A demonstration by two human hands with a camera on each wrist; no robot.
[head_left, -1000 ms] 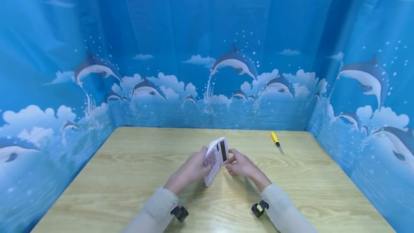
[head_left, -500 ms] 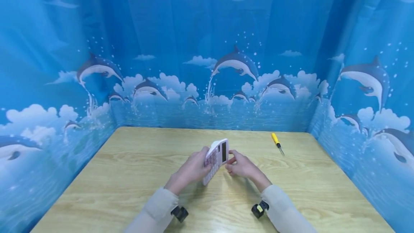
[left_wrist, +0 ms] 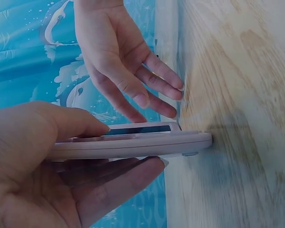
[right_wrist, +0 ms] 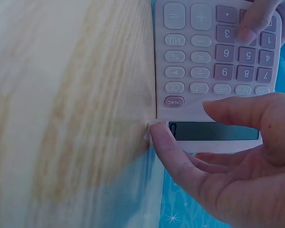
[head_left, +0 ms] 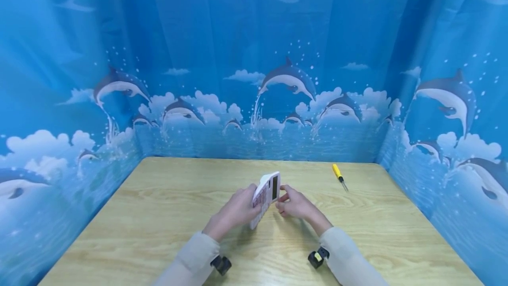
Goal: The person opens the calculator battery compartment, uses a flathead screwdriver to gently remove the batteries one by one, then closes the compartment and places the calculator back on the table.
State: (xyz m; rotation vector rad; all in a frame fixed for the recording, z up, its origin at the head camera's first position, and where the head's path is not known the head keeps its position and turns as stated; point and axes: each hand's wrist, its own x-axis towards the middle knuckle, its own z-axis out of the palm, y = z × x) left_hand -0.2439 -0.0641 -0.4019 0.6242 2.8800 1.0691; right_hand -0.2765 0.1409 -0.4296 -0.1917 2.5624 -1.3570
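Observation:
A pale pink calculator (head_left: 265, 200) stands on its long edge at the middle of the wooden table, its keys and dark display (right_wrist: 213, 131) facing the right side. My left hand (head_left: 238, 208) grips it, thumb over the number keys and fingers behind the back. Beside the display end is my right hand (head_left: 295, 202), its fingers loosely extended. In the right wrist view its index fingertip (right_wrist: 162, 132) lies at the display-end corner, and the thumb (right_wrist: 228, 110) is in front of the face. Whether these touch the calculator is hard to tell.
A screwdriver (head_left: 339, 176) with a yellow handle lies at the back right of the table (head_left: 178, 180). Blue dolphin-print curtains (head_left: 254, 78) enclose the table's back and sides. Each wrist carries a small black camera (head_left: 221, 265).
The calculator has turned slightly in my left hand's grip, so its face shows narrower in the head view. My right hand stays nearly still, and the screwdriver has not moved.

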